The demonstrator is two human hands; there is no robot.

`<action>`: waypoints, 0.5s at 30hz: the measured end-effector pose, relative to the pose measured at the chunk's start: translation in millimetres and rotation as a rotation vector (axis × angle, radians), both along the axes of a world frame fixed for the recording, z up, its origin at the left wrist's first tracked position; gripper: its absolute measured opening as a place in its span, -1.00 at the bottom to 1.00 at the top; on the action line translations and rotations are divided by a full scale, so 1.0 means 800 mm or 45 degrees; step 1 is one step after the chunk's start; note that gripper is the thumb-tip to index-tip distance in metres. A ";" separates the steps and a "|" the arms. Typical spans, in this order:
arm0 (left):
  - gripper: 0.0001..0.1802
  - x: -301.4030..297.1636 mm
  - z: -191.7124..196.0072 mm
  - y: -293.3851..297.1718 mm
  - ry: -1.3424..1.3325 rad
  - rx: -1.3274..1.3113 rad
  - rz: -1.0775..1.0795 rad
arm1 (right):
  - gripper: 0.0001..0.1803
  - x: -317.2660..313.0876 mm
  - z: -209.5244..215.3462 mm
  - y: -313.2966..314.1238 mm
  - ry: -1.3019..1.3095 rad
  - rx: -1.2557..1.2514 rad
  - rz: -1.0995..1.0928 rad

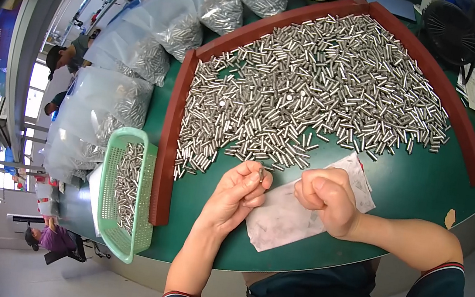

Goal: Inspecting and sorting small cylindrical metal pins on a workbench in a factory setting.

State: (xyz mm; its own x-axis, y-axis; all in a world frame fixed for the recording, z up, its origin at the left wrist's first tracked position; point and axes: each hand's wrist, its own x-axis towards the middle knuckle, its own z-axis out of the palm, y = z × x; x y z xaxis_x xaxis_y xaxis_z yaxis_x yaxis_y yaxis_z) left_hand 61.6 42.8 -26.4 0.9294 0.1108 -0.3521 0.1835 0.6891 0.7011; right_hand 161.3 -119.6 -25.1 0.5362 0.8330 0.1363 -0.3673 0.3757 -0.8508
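Note:
My left hand point(238, 195) is closed in a pinch over the near part of the green table. Between its thumb and forefinger sits a small metal pin point(261, 175). To its right my right hand point(328, 200) is curled into a fist above a smudged white cloth point(285, 220); whatever it may hold is hidden by the fingers. Just beyond both hands spreads a large heap of short silvery metal pins point(321, 81), lying loose and pointing every way.
A dark red wooden frame point(171, 138) borders the heap on three sides. At the left stands a light green plastic basket point(141, 238) with more pins. Clear bags point(160, 29) of pins line the far left. A black fan point(450, 33) stands at the back right. Several people sit farther off.

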 end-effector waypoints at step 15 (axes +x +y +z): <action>-0.87 0.012 0.006 -0.016 0.085 1.992 0.154 | -0.68 0.004 0.000 0.001 0.019 -0.012 0.024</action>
